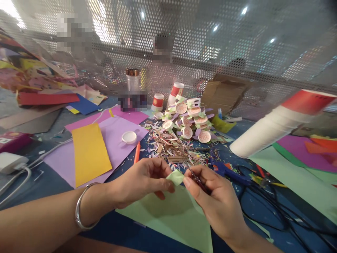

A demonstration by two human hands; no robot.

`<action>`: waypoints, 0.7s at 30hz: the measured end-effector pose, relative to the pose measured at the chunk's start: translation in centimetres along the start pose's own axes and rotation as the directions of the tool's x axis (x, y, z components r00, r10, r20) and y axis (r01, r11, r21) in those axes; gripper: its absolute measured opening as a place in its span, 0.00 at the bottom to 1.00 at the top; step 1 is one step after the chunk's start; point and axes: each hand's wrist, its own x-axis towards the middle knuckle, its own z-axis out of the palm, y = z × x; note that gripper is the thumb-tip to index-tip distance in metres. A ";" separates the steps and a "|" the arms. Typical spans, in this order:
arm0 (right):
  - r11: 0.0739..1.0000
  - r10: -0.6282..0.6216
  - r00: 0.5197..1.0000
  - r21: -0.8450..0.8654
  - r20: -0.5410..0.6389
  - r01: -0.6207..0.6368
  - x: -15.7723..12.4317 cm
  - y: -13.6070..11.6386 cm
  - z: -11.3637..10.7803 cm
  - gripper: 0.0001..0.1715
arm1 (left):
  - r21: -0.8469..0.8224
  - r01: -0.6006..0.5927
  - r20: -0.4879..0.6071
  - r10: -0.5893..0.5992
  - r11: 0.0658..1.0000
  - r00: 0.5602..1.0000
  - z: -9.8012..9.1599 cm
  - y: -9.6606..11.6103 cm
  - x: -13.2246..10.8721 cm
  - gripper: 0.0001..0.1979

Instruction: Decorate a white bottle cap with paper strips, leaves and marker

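My left hand (pixel 147 177), a silver bangle at its wrist, pinches a small folded piece of light green paper (pixel 176 177) between thumb and fingers. The thumb of my right hand (pixel 218 196) touches the other end of that piece. Closed in my right hand is a pair of scissors (pixel 196 177) with dark handles, their thin metal blades pointing up and left; the fingers hide part of them. Below both hands lies a larger light green paper sheet (pixel 168 218). Just beyond is a heap of paper scraps (pixel 171 147).
Behind the scraps stands a pile of small cut cup pieces (pixel 186 131). A stack of paper cups (pixel 273 126) leans at right, near a blue glue gun (pixel 231 174) and black cables. Yellow paper (pixel 91 151) lies on purple paper (pixel 58 168) at left.
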 end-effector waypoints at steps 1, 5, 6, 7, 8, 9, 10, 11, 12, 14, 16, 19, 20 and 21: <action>1.000 -0.004 1.000 0.009 -0.007 0.004 0.0 0.0 0.0 0.14 | -0.051 0.037 0.005 -0.037 0.998 0.999 0.0 0.0 0.1 0.13; 1.000 0.004 1.000 0.015 -0.029 -0.003 0.2 -0.1 0.1 0.13 | -0.216 0.018 -0.040 -0.027 0.976 0.999 0.0 0.1 0.1 0.12; 1.000 0.002 1.000 0.010 -0.031 -0.002 0.2 -0.1 0.2 0.13 | -0.253 -0.002 -0.051 -0.011 0.967 0.999 0.0 0.2 0.1 0.12; 1.000 -0.001 1.000 0.006 -0.029 0.002 0.3 0.0 0.2 0.13 | -0.289 -0.016 -0.057 0.000 0.957 0.998 0.0 0.2 0.1 0.11; 1.000 -0.004 1.000 0.005 -0.028 0.004 0.4 0.0 0.3 0.13 | -0.322 -0.024 -0.060 0.005 0.947 0.998 0.0 0.2 0.2 0.10; 1.000 -0.005 1.000 0.007 -0.026 0.005 0.5 0.1 0.3 0.13 | -0.355 -0.024 -0.062 0.002 0.934 0.998 0.1 0.3 0.2 0.10; 1.000 -0.007 1.000 0.011 -0.026 0.007 0.6 0.2 0.4 0.13 | -0.390 -0.018 -0.064 -0.007 0.921 0.998 0.1 0.3 0.2 0.09; 1.000 -0.010 1.000 0.015 -0.024 0.010 0.7 0.2 0.4 0.13 | -0.427 -0.011 -0.068 -0.020 0.904 0.998 0.2 0.4 0.2 0.08; 1.000 -0.012 1.000 0.018 -0.018 0.012 0.8 0.3 0.5 0.13 | -0.466 -0.005 -0.074 -0.033 0.885 0.997 0.3 0.4 0.3 0.07; 0.999 -0.015 1.000 0.040 -0.001 0.015 0.9 0.5 0.5 0.13 | -0.528 0.002 -0.086 -0.056 0.849 0.995 0.3 0.5 0.3 0.06; 0.994 -0.001 1.000 0.111 0.024 -0.002 0.9 0.6 0.5 0.14 | -0.556 0.012 -0.098 -0.080 0.831 0.992 0.2 0.6 0.4 0.06; 0.958 0.071 0.993 0.270 0.098 -0.095 0.7 0.7 0.2 0.17 | -0.558 0.013 -0.126 -0.100 0.830 0.987 -0.2 0.9 0.6 0.07; 0.939 0.104 0.986 0.315 0.129 -0.140 0.7 0.7 0.1 0.18 | -0.563 0.010 -0.139 -0.107 0.826 0.985 -0.4 1.1 0.7 0.08; 0.919 0.139 0.978 0.348 0.156 -0.186 0.6 0.6 0.0 0.20 | -0.570 0.010 -0.151 -0.117 0.822 0.982 -0.5 1.3 0.7 0.09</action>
